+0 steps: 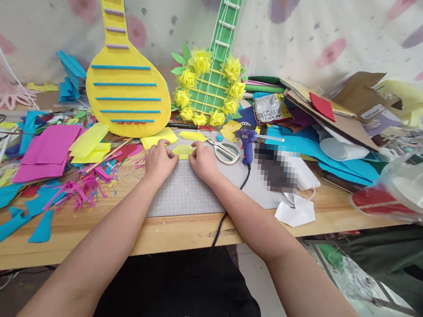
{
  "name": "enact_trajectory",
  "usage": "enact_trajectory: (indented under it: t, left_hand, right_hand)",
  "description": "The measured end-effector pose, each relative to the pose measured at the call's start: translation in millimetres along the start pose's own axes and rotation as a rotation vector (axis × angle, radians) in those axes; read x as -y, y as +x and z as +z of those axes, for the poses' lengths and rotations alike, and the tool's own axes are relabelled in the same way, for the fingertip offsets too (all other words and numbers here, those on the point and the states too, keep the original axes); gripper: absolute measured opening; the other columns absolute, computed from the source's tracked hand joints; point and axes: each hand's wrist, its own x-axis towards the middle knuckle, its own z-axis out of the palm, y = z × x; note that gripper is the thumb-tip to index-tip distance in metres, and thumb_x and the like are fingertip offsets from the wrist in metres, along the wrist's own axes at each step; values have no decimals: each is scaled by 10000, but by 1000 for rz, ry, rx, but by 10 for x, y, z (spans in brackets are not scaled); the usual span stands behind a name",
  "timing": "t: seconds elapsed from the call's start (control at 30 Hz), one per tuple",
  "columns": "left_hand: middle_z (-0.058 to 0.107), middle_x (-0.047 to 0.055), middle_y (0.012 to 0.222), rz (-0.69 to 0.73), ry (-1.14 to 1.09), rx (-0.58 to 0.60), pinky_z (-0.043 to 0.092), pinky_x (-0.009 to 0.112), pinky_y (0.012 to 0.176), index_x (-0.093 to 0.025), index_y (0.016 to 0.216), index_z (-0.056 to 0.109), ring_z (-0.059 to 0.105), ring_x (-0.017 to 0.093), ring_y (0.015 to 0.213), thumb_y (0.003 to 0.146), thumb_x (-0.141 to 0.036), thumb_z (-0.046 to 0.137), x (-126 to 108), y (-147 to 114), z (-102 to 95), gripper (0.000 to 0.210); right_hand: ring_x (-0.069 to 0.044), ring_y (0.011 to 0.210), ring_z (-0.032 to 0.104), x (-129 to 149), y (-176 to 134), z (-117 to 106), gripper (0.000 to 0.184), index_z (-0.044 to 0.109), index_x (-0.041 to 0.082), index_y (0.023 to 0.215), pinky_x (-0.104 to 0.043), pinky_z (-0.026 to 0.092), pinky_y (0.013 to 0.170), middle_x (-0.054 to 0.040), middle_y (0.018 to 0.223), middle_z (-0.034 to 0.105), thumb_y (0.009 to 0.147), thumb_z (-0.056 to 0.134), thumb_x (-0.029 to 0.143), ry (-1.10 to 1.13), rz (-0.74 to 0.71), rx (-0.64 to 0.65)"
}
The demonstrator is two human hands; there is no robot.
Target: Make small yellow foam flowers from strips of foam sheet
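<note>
A small piece of yellow crepe paper lies between my two hands at the far edge of the grey cutting mat. My left hand pinches its left end, and my right hand has fingers closed on its right end. Just beyond sit more yellow paper pieces. White-handled scissors rest right of my right hand. A blue glue gun with a black cord stands beside them.
Behind stand a yellow cardboard guitar and a green one ringed with yellow paper flowers. Magenta paper and scraps cover the left side. A plastic cup, white tissue and piled cardboard occupy the right.
</note>
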Motion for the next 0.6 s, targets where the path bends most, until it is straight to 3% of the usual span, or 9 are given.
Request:
enact_trajectory:
  t: [0.6]
  left_hand:
    - [661, 37, 813, 53, 90, 26, 331, 403, 888, -236, 931, 520, 521, 264, 964, 734, -221, 540, -47, -13, 3, 198]
  right_hand:
    - [-223, 877, 508, -39, 28, 90, 186, 541, 141, 981, -316, 357, 767, -93, 927, 638, 820, 449, 163, -118, -36, -23]
